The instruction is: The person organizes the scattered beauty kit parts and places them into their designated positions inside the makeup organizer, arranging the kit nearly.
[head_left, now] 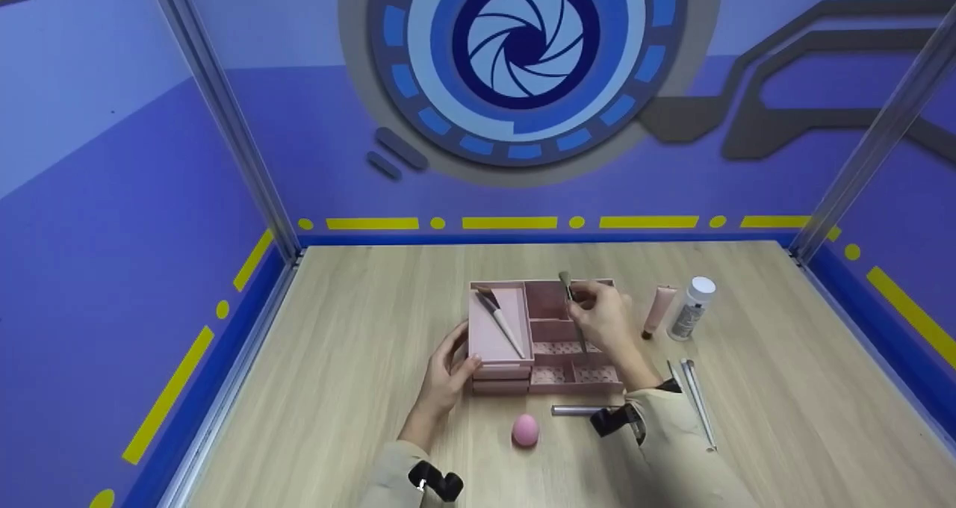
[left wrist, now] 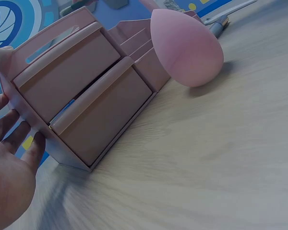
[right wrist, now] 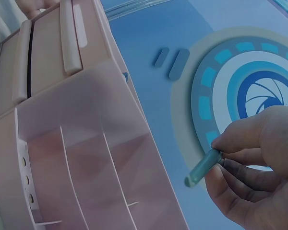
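Note:
A pink makeup organizer (head_left: 502, 344) stands on the table, with drawers at the left and open compartments at the right. My left hand (head_left: 446, 377) holds its left side, thumb on the top edge, fingers spread along the outer wall (left wrist: 26, 108). Over the compartments, my right hand (head_left: 603, 317) pinches a makeup brush (head_left: 580, 335) between thumb and fingers, bristles up and handle pointing down. In the right wrist view the handle end (right wrist: 198, 175) sticks out from the fingertips above the dividers. Another makeup brush (head_left: 500, 320) lies on the organizer's top tray.
A pink makeup sponge (head_left: 525, 430) and a silver tube-like stick (head_left: 579, 410) lie in front of the organizer. To the right stand a pink squeeze tube (head_left: 659, 311) and a white-capped bottle (head_left: 691, 310). Slim silver sticks (head_left: 698, 403) lie near the right sleeve.

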The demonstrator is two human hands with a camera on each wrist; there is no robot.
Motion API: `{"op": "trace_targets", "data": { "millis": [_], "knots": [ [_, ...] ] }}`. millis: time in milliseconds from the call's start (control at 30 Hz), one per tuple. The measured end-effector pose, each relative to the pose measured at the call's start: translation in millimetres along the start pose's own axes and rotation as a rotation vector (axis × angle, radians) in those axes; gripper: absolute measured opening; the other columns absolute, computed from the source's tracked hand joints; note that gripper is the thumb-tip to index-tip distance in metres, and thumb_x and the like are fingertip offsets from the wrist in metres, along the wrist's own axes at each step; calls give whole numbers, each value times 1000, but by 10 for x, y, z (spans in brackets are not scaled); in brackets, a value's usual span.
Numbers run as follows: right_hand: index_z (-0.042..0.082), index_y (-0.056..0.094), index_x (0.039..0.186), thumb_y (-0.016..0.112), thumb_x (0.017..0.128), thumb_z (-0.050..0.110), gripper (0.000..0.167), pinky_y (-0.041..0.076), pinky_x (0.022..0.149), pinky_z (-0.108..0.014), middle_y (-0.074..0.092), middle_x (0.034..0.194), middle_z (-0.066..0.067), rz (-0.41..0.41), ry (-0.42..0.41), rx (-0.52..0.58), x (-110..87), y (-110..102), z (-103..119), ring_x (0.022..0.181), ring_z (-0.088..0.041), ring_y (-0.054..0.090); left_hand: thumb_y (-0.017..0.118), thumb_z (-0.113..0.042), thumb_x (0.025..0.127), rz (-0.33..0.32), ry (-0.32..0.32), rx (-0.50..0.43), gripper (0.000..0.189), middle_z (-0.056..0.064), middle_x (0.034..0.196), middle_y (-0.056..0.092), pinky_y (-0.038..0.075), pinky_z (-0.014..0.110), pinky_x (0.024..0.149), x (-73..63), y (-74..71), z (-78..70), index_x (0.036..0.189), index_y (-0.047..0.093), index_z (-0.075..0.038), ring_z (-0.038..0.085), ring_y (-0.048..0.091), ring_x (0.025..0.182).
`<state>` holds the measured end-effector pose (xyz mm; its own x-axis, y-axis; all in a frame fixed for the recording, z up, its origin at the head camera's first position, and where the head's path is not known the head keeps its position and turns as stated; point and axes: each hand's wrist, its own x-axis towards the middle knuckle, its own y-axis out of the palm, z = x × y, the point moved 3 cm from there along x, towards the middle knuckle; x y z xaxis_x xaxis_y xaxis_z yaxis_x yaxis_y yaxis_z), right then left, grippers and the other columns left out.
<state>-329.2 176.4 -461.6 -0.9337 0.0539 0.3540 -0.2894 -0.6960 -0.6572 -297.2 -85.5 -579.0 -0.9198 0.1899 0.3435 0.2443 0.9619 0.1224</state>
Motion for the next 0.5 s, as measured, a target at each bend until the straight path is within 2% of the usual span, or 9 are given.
{"op": "trace_targets", "data": {
  "millis": [267,500],
  "knots": [
    [7,73,109,71,81,11,28,58,77,-39,75,92,-10,32,2,24,9,33,75,82,-24,71,57,-1,95,16,19,-5,63,32,153,25,46,24,102,7,-5,5,148,25,11,46,21,143],
    [5,74,105,70,80,9,26,59,73,-38,75,89,-11,13,-39,24,11,79,121,79,-23,72,58,-2,94,11,2,-33,64,31,153,25,46,23,102,-2,5,20,148,26,9,45,21,144]
  ]
}}
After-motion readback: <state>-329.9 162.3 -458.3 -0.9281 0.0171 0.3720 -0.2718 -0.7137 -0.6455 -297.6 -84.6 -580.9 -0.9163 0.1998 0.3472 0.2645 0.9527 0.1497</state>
